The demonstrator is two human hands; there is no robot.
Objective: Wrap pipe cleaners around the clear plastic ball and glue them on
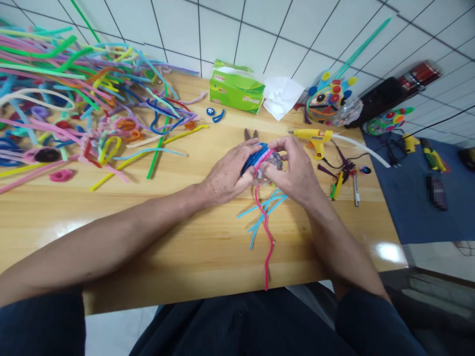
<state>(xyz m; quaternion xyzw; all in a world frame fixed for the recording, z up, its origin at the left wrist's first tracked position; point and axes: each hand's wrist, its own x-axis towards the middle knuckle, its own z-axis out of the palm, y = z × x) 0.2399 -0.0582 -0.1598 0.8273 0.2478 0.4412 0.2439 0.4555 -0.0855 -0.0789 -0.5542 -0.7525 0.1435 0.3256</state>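
Between both hands is a clear, bumpy plastic piece (275,161) partly wrapped in blue and pink pipe cleaners. My left hand (230,173) grips its blue-wrapped side, fingers over the top and thumb at the front. My right hand (296,169) pinches the clear side, with the thumb near the pink strand. A long red-pink pipe cleaner (267,227) hangs from the piece toward the table's front edge. Several light blue pipe cleaners (260,221) lie crossed below the hands. Behind the piece, the dark tips of pliers (251,134) show; their handles are hidden.
A tangled heap of coloured pipe cleaners (70,104) covers the left. At the back stand a green tissue pack (236,91) and a decorated figure (324,103). A yellow glue gun (315,140) lies right of the hands, near a white pen (356,190). The wooden table (178,262) ends at right.
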